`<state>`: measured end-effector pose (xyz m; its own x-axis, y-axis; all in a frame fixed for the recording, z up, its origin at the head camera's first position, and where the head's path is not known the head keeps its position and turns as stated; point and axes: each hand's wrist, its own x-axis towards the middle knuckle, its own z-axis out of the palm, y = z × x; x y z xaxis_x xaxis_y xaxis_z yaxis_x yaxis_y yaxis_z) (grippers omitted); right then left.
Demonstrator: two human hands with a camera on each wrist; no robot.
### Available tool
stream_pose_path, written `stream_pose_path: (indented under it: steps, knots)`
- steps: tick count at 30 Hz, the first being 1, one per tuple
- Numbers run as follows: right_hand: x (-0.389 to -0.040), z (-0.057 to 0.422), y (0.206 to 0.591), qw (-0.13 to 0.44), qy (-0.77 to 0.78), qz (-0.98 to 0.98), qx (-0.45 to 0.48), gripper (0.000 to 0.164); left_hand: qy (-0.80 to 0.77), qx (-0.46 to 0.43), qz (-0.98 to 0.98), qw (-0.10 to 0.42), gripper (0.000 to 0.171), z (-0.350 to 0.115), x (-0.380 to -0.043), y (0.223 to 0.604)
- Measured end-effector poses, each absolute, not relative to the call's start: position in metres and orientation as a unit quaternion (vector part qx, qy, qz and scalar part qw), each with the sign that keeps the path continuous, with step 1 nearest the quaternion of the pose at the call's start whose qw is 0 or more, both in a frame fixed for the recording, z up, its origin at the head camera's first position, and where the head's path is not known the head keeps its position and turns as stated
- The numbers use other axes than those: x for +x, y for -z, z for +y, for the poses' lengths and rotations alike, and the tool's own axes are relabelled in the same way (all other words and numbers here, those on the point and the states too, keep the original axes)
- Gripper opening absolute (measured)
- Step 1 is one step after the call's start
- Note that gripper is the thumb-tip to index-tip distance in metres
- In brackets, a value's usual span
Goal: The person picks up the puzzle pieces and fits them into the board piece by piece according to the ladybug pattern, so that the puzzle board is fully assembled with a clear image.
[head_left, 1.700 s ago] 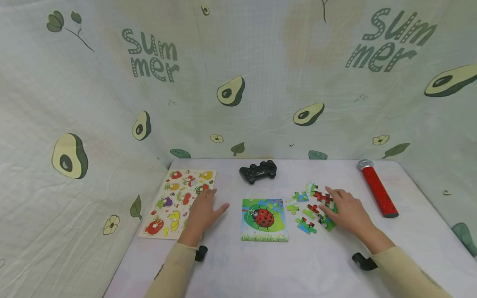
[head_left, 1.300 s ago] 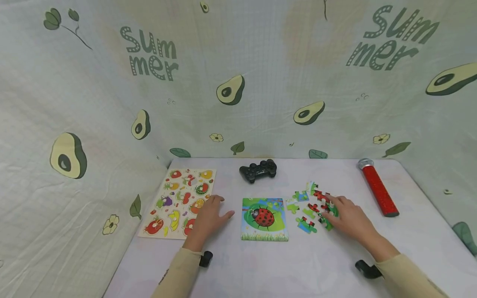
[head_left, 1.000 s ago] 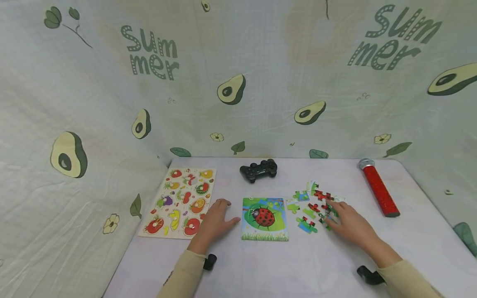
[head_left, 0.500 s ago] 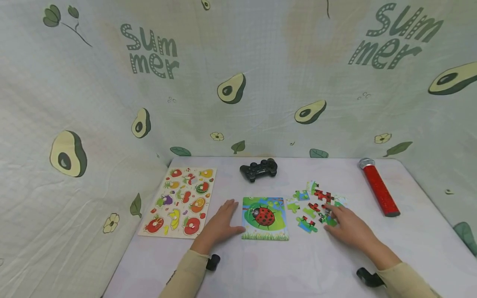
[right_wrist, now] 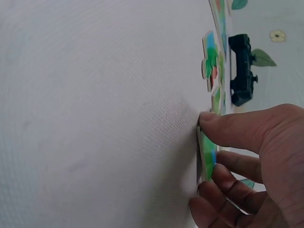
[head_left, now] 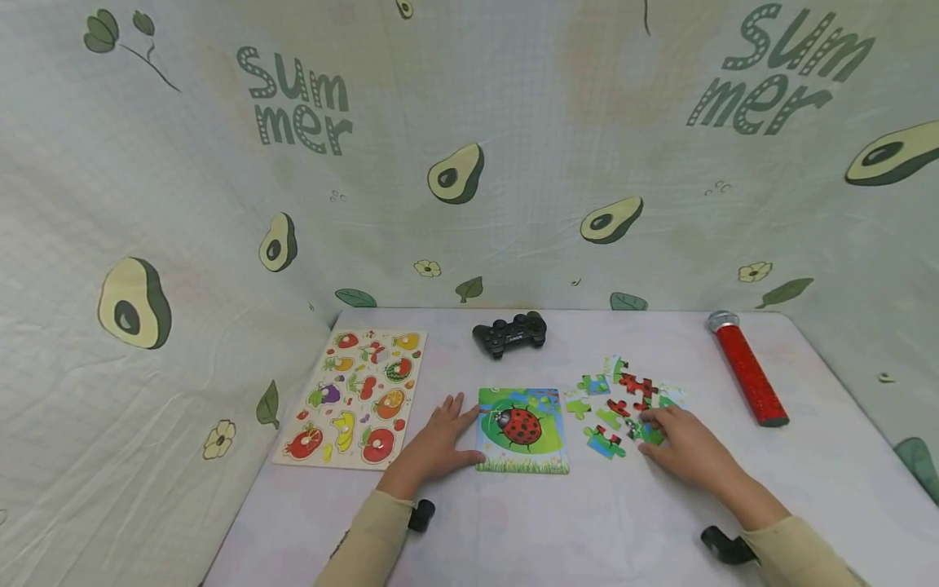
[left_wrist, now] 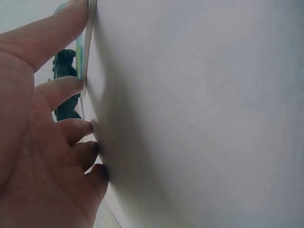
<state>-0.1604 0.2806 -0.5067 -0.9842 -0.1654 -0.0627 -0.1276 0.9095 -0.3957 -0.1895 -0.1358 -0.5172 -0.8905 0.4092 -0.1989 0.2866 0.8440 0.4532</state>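
Observation:
A square ladybug puzzle board [head_left: 521, 430] lies flat at the middle of the table. My left hand [head_left: 438, 444] rests at its left edge, fingers spread, with thumb and index fingertips right at the border; the left wrist view shows those two fingers against the thin board edge. To the right is a loose cluster of jigsaw pieces [head_left: 605, 443], mostly green, blue and red. My right hand [head_left: 685, 444] reaches into its near right side. In the right wrist view its thumb and fingers pinch a green and blue puzzle piece [right_wrist: 208, 154] by its edges, low over the table.
A wooden fruit puzzle board [head_left: 359, 399] lies to the left. Behind the ladybug board sits a black game controller [head_left: 509, 334]. A red microphone [head_left: 748, 371] lies at the far right. A printed cloth backdrop [head_left: 513, 269] rises behind the white table [head_left: 557, 530].
My left hand has moved right, from over the fruit board to the ladybug board's left edge. My right hand has shifted slightly toward me, its fingertips drawing together around one puzzle piece.

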Motion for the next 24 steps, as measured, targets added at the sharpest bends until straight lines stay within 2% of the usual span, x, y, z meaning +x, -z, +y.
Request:
stream_pose_path:
  steps: [6, 15, 24]
  knots:
    - [-0.1609, 0.2807, 0.5078, 0.032, 0.219, 0.972, -0.081, 0.054, -0.202, 0.198, 0.949, 0.140, 0.083, -0.1349, -0.1901, 0.5159]
    - [-0.1630, 0.2833, 0.5063, 0.057, 0.264, 0.960, -0.077, 0.051, -0.203, 0.197, 0.948, 0.144, 0.083, -0.1336, -0.1920, 0.5153]
    - [-0.1642, 0.2839, 0.5127, 0.025, 0.287, 0.954, -0.080, 0.040, -0.207, 0.192, 0.948, 0.149, 0.083, -0.1337, -0.1928, 0.5171]
